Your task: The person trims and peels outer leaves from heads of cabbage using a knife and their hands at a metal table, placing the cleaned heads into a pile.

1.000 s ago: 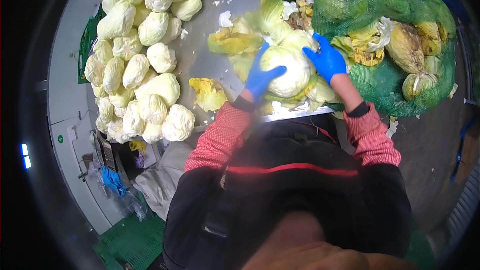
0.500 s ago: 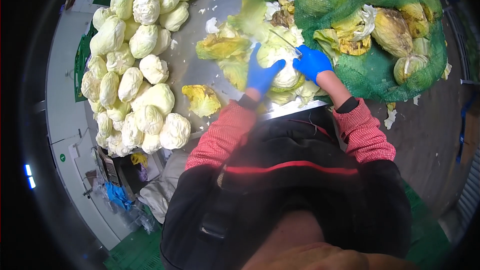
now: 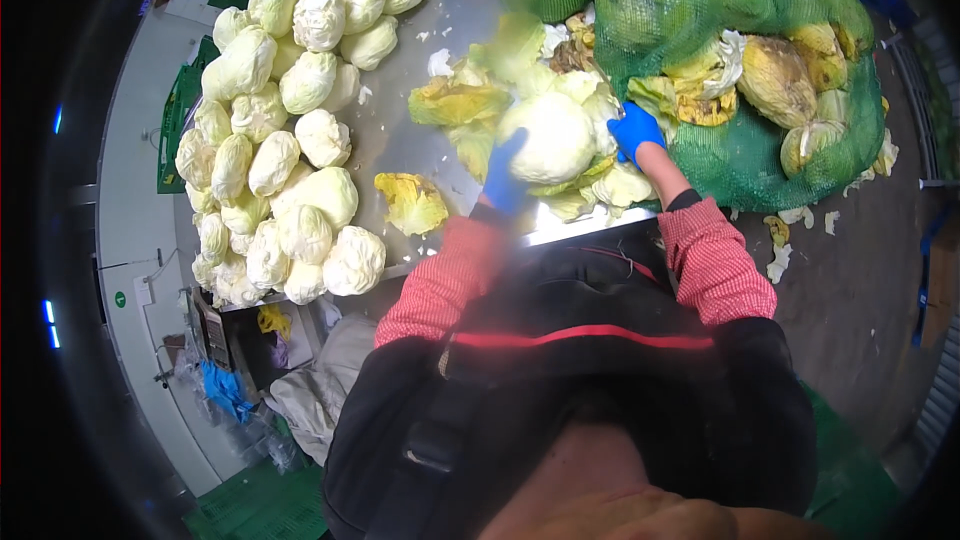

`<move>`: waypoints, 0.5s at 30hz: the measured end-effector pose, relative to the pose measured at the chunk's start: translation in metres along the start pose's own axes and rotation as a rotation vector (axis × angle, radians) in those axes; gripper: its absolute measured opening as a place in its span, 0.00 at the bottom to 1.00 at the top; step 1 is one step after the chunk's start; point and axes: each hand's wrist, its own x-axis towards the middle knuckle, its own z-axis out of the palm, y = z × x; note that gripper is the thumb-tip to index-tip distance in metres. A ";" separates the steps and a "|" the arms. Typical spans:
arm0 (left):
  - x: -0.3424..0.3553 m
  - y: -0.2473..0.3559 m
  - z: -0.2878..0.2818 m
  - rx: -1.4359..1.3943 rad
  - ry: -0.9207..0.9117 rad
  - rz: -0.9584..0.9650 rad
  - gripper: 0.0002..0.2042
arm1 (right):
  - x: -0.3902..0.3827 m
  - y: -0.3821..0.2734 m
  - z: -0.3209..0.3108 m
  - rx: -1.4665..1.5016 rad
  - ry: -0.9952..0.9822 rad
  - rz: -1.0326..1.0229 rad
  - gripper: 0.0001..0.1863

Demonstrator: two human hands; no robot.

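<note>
A pale, smooth cabbage head [image 3: 552, 140] rests on loose leaves close to the near edge of the metal table. My left hand [image 3: 506, 178], in a blue glove, is at the cabbage's left side; motion smears its fingers, so its grip is unclear. To the right of the cabbage, and apart from it, my blue-gloved right hand [image 3: 638, 133] is closed round a knife seen in it a moment earlier; the blade does not show clearly now. Yellowed outer leaves [image 3: 455, 105] lie just left of the cabbage.
Several trimmed cabbages [image 3: 275, 165] are heaped on the left of the metal table [image 3: 395, 125]. A green net sack [image 3: 725, 160] with untrimmed, partly brown cabbages [image 3: 775, 80] spreads over the right. One yellow leaf [image 3: 411, 204] lies near the front edge. Leaf scraps [image 3: 780, 260] are on the floor.
The cabbage has been turned, and a smooth, rounded side now faces up. My right hand has drawn off it to the right, and my left hand has slid down its left side.
</note>
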 end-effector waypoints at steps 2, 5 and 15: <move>0.000 0.005 -0.006 -0.206 -0.012 0.070 0.28 | -0.003 -0.002 -0.001 -0.062 0.044 -0.092 0.19; 0.000 0.018 0.014 -0.080 -0.027 0.221 0.27 | -0.028 -0.038 -0.015 0.335 -0.127 0.004 0.27; 0.021 0.010 0.001 0.149 0.088 0.442 0.28 | -0.063 -0.052 -0.002 0.586 -0.250 -0.104 0.39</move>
